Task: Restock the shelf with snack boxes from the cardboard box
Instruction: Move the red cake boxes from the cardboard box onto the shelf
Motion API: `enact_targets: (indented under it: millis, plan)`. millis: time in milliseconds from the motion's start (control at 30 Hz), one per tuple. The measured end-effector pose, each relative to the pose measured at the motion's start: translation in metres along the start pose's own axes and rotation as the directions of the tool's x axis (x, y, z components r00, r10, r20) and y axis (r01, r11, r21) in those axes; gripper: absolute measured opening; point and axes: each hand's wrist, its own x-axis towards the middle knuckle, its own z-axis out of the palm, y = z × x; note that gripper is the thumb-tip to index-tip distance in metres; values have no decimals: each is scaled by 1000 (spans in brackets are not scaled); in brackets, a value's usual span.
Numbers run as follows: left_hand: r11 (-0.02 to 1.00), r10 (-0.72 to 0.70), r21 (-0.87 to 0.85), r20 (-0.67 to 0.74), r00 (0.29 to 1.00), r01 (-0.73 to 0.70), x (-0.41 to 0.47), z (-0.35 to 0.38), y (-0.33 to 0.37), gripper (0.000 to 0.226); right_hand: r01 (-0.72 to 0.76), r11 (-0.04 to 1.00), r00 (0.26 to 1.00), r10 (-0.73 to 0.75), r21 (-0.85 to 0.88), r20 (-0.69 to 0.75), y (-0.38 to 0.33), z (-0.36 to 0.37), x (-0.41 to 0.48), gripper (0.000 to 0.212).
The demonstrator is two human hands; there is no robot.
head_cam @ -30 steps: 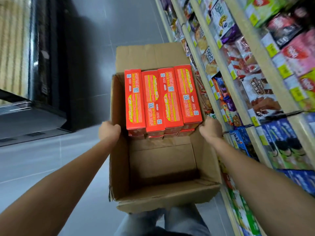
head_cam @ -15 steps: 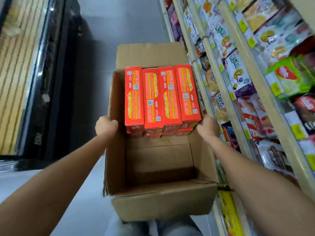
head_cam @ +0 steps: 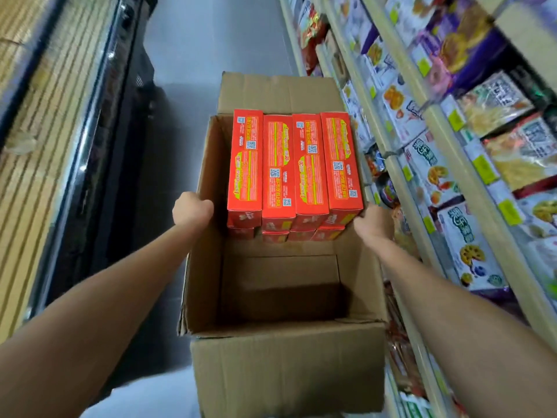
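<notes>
An open cardboard box (head_cam: 286, 366) is carried in front of me, flaps spread. Several red snack boxes (head_cam: 294, 167) are stacked in its far half; the near half shows bare cardboard bottom. My left hand (head_cam: 193, 208) grips the box's left wall at the rim, fingers curled over the edge. My right hand (head_cam: 373, 224) grips the right wall, next to the rightmost red box. The shelf (head_cam: 434, 122) full of packaged snacks runs along my right side.
A dark display case (head_cam: 99, 122) with a glass front lines the left side of the aisle. Grey tiled floor (head_cam: 211, 40) stretches ahead between the case and the shelf. My legs are hidden under the box.
The cardboard box has risen with both hands still gripping its walls. The view has shifted up along the shelf, showing higher rows of snacks.
</notes>
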Motion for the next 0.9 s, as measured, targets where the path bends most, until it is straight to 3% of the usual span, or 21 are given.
enact_targets:
  millis: [600, 900]
  plan:
    - [1000, 4, 31, -52, 999, -3, 330, -15, 228, 21, 26, 1000, 1000, -26, -3, -4, -228, -26, 355, 18]
    - [998, -57, 32, -87, 995, 60, 469, -1, 333, 19, 87, 996, 995, -86, -6, 57, -314, -42, 533, 5]
